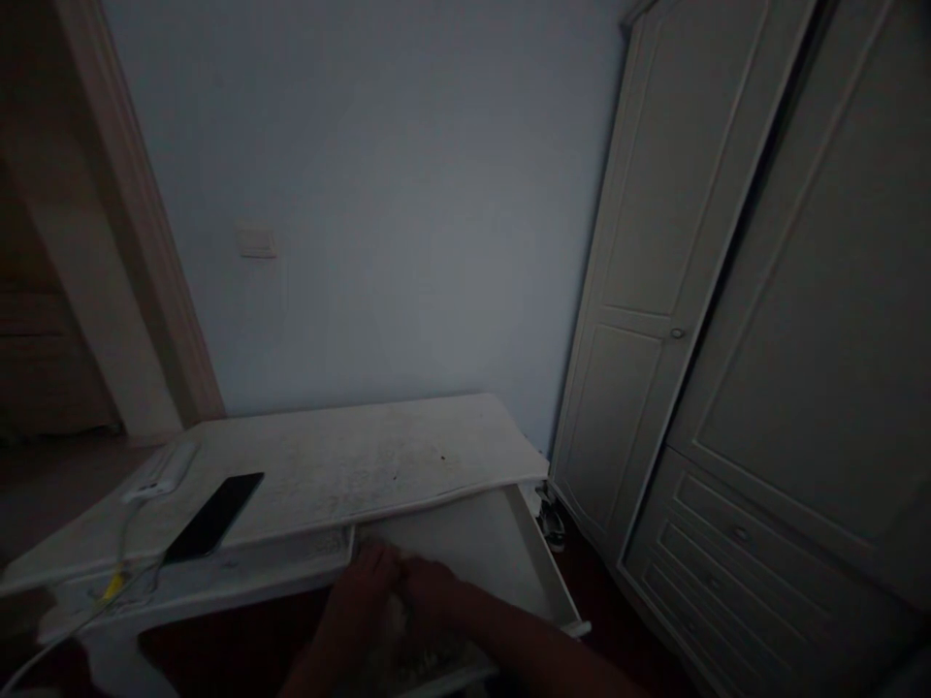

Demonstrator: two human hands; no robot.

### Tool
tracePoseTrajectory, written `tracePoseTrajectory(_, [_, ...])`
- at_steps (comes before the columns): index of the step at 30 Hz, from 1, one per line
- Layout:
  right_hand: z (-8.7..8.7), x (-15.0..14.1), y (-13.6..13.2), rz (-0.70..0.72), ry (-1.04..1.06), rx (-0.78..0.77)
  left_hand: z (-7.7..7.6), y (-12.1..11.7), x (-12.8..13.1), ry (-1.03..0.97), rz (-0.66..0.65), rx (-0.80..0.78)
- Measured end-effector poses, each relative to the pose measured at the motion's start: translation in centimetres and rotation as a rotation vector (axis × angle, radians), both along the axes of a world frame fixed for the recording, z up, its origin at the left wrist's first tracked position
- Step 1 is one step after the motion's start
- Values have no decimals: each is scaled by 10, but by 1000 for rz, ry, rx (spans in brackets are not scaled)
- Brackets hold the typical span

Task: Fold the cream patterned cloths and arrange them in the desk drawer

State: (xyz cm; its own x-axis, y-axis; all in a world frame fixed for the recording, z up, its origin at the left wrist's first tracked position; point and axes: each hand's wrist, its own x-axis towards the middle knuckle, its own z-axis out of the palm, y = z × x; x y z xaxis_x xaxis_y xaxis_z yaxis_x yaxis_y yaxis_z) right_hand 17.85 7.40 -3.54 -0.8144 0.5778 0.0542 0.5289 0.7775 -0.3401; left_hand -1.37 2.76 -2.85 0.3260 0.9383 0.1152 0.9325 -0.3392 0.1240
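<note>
My left hand [368,579] and my right hand [431,593] meet over the left part of a pulled-out white drawer [547,562]. Both look closed, with the fingers drawn in. Something pale [395,618] shows just below and between them, too dark to name. A small light-coloured heap [420,661] lies near the drawer's front, partly behind my right forearm. Above the drawer runs the worn white tabletop [407,441] of the desk.
On the desk's left lie a black phone [214,519] and a white power strip [161,472] with a cable. A white wardrobe [632,388] stands at the right. Shoes [553,523] sit on the floor between desk and wardrobe. A light switch [256,242] is on the wall.
</note>
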Motion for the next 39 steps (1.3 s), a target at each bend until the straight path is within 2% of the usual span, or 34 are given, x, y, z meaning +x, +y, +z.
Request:
tracePoseTrajectory(3, [5, 31, -5, -64, -72, -42, 2, -3, 3, 17, -18, -2])
tracePoseTrajectory(7, [17, 70, -5, -258, -200, -36, 9, -7, 7, 14, -11, -31])
tracePoseTrajectory(10, [24, 92, -1, -402, -157, 18, 16, -9, 9, 16, 9, -39])
tracePoseTrajectory(14, [25, 99, 12, -574, 6, 8, 24, -12, 9, -1, -2, -44])
tracePoseTrajectory(17, [20, 82, 23, -631, 52, -16, 25, -13, 8, -9, -22, -36])
tracePoseTrajectory(20, [14, 50, 28, -620, 77, -5, 17, -9, 4, -34, -34, 3])
tracePoseTrajectory(22, [8, 27, 25, -555, 83, -12, 7, -4, 2, -59, -29, 27])
tracePoseTrajectory(26, [-7, -9, 14, -284, 48, 17, -9, 5, -4, -118, -27, 76])
tracePoseTrajectory(29, [-17, -16, 6, -123, -7, 37, -4, 4, -4, -108, -50, 66])
tracePoseTrajectory(32, [-20, -4, 3, -42, -68, 17, 12, -4, 1, -34, -27, 3])
tracePoseTrajectory(35, [-13, 26, 2, -42, -179, -38, 24, -12, 8, 34, -6, -66])
tracePoseTrajectory(37, [-2, 53, 1, -111, -244, -85, 27, -14, 10, 36, -21, -91])
tracePoseTrajectory(39, [11, 83, 0, -247, -254, -115, 28, -14, 10, 13, -27, -85])
